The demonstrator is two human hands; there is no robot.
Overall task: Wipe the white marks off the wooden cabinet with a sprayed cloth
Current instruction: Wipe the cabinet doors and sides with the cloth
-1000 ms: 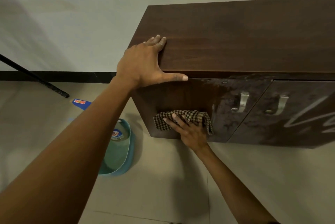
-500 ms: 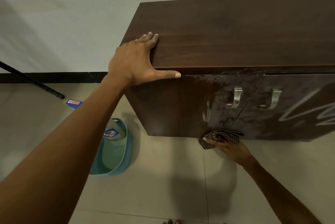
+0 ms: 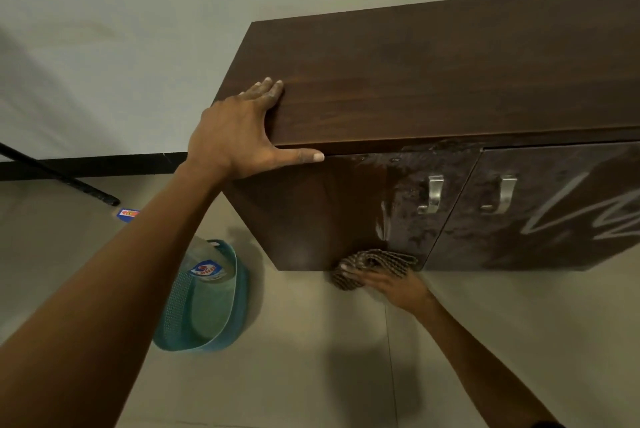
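Head view: left hand flat, fingers spread, on cabinet top; right hand, fingers straight, pressed checked cloth against the front's lower edge. White marks lay up-right, nearer right hand.

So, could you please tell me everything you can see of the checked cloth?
The checked cloth is a small woven rag in a dark-and-pale check, bunched into folds rather than spread flat. It lies against the bottom edge of the left door of the cabinet, and its left part hangs below that edge, in front of the floor. The right hand presses it from below, fingers laid across it. Whether it is damp cannot be told.
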